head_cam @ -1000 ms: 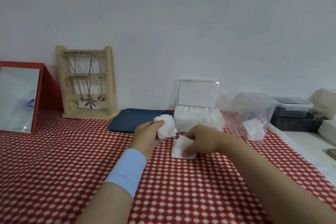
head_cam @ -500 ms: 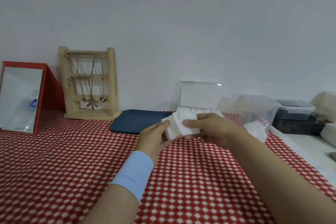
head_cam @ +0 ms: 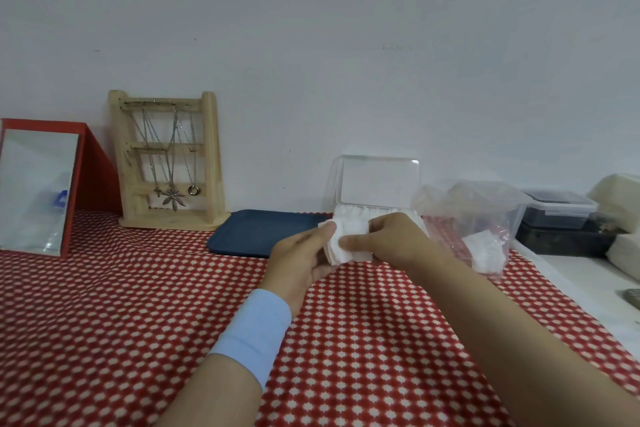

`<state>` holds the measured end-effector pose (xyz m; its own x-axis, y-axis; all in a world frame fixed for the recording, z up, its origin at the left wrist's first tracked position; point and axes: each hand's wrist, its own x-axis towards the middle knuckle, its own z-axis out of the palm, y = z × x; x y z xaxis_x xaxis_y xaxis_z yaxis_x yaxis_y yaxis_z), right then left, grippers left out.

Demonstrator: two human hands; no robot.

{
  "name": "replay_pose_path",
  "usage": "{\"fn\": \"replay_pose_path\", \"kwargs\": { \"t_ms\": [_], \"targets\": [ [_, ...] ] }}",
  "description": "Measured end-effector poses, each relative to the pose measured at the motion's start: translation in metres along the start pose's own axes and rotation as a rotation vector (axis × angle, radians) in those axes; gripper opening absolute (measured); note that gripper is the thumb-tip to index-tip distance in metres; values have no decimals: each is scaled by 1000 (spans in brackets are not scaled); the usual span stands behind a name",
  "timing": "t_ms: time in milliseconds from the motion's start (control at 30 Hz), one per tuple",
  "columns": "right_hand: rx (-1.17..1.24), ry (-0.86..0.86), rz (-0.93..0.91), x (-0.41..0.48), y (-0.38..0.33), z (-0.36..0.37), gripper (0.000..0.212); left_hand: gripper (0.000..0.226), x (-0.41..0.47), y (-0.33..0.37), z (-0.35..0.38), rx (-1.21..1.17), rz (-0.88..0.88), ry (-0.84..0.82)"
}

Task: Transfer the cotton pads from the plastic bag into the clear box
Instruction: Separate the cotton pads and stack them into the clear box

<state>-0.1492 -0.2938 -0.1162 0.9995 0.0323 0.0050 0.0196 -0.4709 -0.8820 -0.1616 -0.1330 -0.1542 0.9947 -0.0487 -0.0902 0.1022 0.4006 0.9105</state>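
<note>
Both hands have risen off the cloth (head_cam: 138, 322) and met: the left hand (head_cam: 301, 255) and right hand (head_cam: 398, 243) now pinch one gathered stack of cotton pads (head_cam: 349, 244) between them, just in front of the clear box (head_cam: 353, 212), whose lid (head_cam: 379, 180) stands open. With pads remaining in the plastic bag (head_cam: 485, 215) beside the box, the transfer looks unfinished.

The cotton pads (head_cam: 349, 243) look soft, fibrous and matt. The box (head_cam: 377, 182) is hard clear plastic with a glossy lid. The bag (head_cam: 485, 210) is thin, crinkled, cloudy plastic film. The tablecloth (head_cam: 138, 305) is matt checked cloth. The rack (head_cam: 207, 156) is pale bare wood, hung with shiny metal necklaces (head_cam: 173, 197). The tray (head_cam: 263, 234) looks like smooth matt plastic.
</note>
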Motion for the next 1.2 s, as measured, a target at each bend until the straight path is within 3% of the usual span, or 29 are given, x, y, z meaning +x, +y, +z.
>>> {"fn": "replay_pose_path", "kwargs": {
  "t_ms": [133,367,500,633,767,967,1100,1200],
  "targets": [
    [-14,113,-60,2,-2,-3,27,20,1,-1,-2,-28,11,38],
    [137,150,-46,4,1,-15,24,12,6,-4,-9,8,31,133],
    [196,13,-103,0,-5,-29,18,6,6,-4,-11,102,47,130],
    [109,-96,-121,-2,-9,-24,21,11,1,-2,-5,123,27,45],
    [8,-15,-108,-2,-6,-16,27,11,0,-1,-3,116,3,-21],
    [-132,40,-140,-1,-4,-11,42,36,0,1,-2,73,-52,-114],
    [-41,-83,-146,-2,-2,-12,64,34,-1,0,-3,307,34,-169],
    [-41,-140,-131,-2,-3,-15,62,47,-1,1,-5,361,68,-155]
  ]
}}
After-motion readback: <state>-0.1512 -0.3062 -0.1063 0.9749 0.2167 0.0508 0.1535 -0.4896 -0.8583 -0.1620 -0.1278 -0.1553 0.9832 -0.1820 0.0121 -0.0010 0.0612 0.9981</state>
